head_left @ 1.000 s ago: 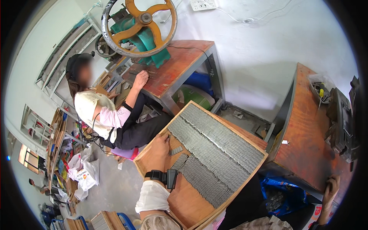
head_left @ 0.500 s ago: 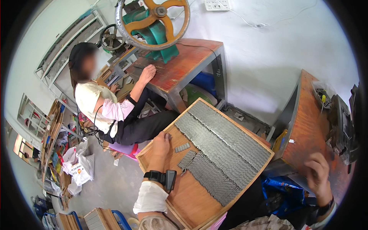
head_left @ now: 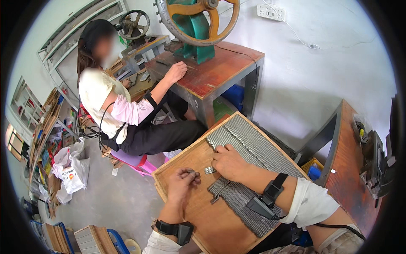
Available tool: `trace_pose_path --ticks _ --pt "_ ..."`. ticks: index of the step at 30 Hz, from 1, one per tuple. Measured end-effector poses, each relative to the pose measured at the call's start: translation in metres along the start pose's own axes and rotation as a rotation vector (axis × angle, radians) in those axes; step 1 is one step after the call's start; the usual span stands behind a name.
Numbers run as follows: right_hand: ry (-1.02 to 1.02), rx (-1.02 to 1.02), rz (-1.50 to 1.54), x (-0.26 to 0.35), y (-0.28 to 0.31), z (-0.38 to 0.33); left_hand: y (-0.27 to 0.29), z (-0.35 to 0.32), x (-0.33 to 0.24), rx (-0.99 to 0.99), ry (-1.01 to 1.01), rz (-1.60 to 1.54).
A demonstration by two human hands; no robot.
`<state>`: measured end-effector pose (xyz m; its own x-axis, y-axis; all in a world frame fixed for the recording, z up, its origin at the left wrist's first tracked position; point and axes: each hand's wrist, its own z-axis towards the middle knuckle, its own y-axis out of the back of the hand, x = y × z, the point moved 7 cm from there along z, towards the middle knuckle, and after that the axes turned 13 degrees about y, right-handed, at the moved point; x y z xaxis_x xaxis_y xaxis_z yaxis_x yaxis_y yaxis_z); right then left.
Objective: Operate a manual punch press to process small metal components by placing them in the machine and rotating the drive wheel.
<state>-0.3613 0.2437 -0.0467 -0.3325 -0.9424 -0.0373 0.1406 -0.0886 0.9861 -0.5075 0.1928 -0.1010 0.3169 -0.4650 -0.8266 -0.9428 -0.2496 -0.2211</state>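
While both bare hands reach over a shallow wooden tray [head_left: 211,226], tightly packed rows of small grey metal pieces [head_left: 260,146] cover its side from 12 to 4 o'clock, with bare wood from about 6 to 10 o'clock. The left grip [head_left: 182,184] is above the bare wood at the tray's 9 o'clock, its fingers curled in loosely; whether it has hold of a piece is impossible to tell. The right grip [head_left: 231,164] is near the tray's 12 o'clock, palm down with fingers bent at the edge of the rows; how far it is closed, and on what, cannot be made out. Between the two lies a small cluster of metal pieces [head_left: 209,170], just beside the right fingers.

At 10 o'clock in the whole view, a seated person [head_left: 99,93] rests one hand on a red-brown desk [head_left: 237,61]. A green machine [head_left: 198,40] with an orange-spoked handwheel [head_left: 210,3] stands on that desk at 12 o'clock. White bags [head_left: 76,173] sit on the floor [head_left: 120,199] at 8 o'clock.
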Motion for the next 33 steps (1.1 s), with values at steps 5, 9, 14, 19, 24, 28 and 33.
trace_pose_path --ticks 5,9,14,19,24,28,33 --pt "-0.083 0.034 -0.035 -0.006 -0.019 0.013 -0.007 0.013 0.004 -0.114 0.006 0.196" --pt "-0.142 0.033 0.022 -0.007 -0.015 0.017 -0.008 0.016 0.005 -0.116 0.000 0.214" --pt "-0.048 -0.020 -0.032 -0.002 -0.014 0.016 -0.007 0.018 0.010 -0.100 -0.066 0.273" --pt "-0.018 -0.128 0.042 0.009 -0.014 0.015 -0.008 0.013 0.007 -0.088 -0.068 0.292" --pt "-0.061 -0.175 0.139 0.001 -0.006 0.003 -0.016 0.005 0.004 0.024 -0.025 0.107" --pt "-0.068 -0.330 0.417 0.000 0.022 -0.010 -0.028 -0.013 -0.009 0.114 -0.054 -0.048" --pt "-0.202 -0.479 0.650 -0.001 0.067 -0.053 -0.073 -0.052 -0.027 0.299 0.023 -0.162"
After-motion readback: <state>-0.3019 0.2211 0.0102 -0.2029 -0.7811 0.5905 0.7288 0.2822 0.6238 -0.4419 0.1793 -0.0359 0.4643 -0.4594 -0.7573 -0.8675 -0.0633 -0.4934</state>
